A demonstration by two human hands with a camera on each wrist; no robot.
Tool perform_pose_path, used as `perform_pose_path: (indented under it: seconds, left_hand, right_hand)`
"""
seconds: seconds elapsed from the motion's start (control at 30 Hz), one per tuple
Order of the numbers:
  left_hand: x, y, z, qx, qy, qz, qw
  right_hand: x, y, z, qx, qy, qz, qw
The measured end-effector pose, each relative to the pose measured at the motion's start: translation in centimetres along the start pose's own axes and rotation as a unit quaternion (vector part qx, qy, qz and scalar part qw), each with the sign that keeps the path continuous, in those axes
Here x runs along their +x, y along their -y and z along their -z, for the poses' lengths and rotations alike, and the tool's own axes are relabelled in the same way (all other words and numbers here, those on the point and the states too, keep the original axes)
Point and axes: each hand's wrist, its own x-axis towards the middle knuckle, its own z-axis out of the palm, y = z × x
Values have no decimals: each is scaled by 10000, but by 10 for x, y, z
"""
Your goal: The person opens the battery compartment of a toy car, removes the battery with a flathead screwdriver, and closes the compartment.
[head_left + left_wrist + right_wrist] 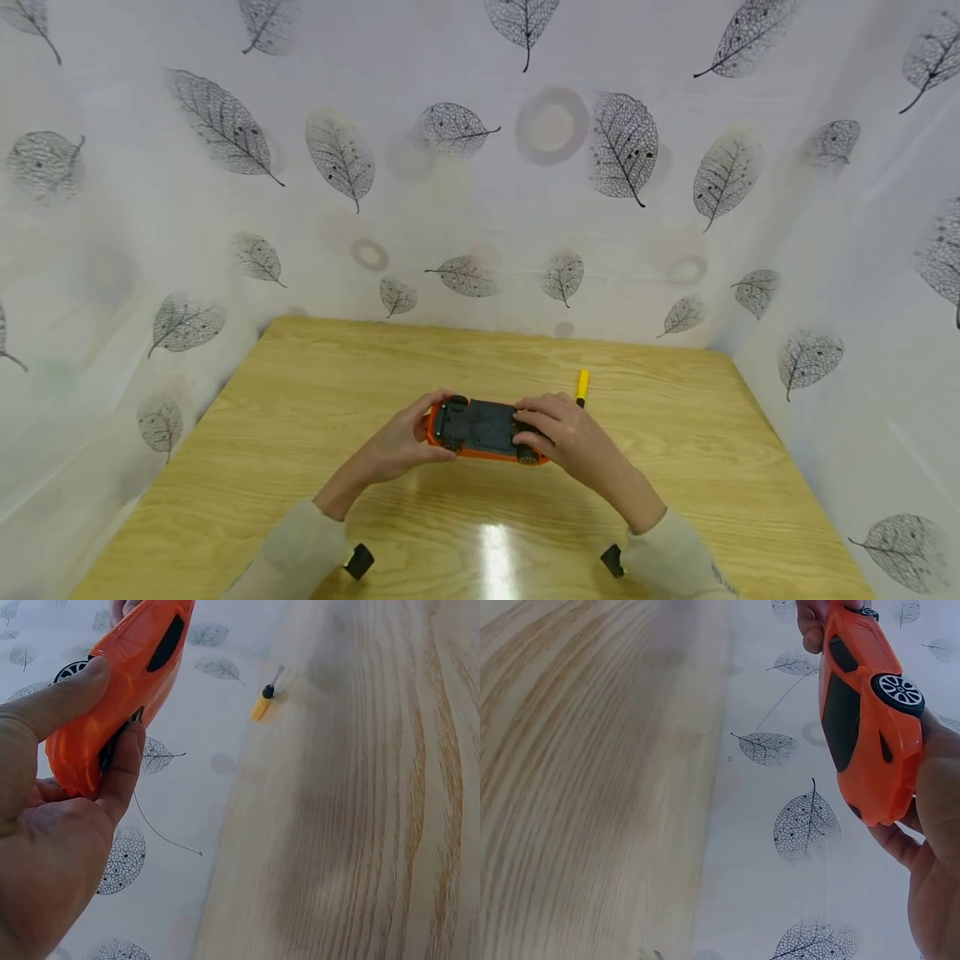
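An orange toy car (491, 427) is held over the table, its dark underside turned up toward the head camera. My left hand (396, 443) grips one end of it, with the thumb and fingers on opposite sides near the wheels. At the other end my right hand (576, 437) holds the car, its fingers bent over the underside by the black wheels. In the left wrist view the glossy orange body (139, 682) shows between thumb and fingers. The right wrist view shows the dark windshield (841, 724) and a silver-spoked wheel (898, 693).
A screwdriver with a yellow handle (582, 385) lies on the wood-grain table (337, 358) beyond my right hand, its shaft partly hidden in the head view. A white leaf-print sheet (465, 208) rises behind the table and along both sides.
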Motion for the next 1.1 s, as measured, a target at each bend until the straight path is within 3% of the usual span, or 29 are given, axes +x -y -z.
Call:
perform_pose_path:
  seconds: [0.17, 0.63, 1.1]
  left_hand:
    - [0, 0, 1, -33, -19, 22, 10000]
    - [3, 2, -3, -180, -82, 75, 9998]
    - [4, 0, -7, -52, -244, 147, 9996]
  right_hand:
    - [0, 0, -2, 111, -192, -42, 9997]
    - [2, 6, -6, 1203, -786, -441, 9886]
    - [0, 10, -11, 1438, -828, -1125, 9797]
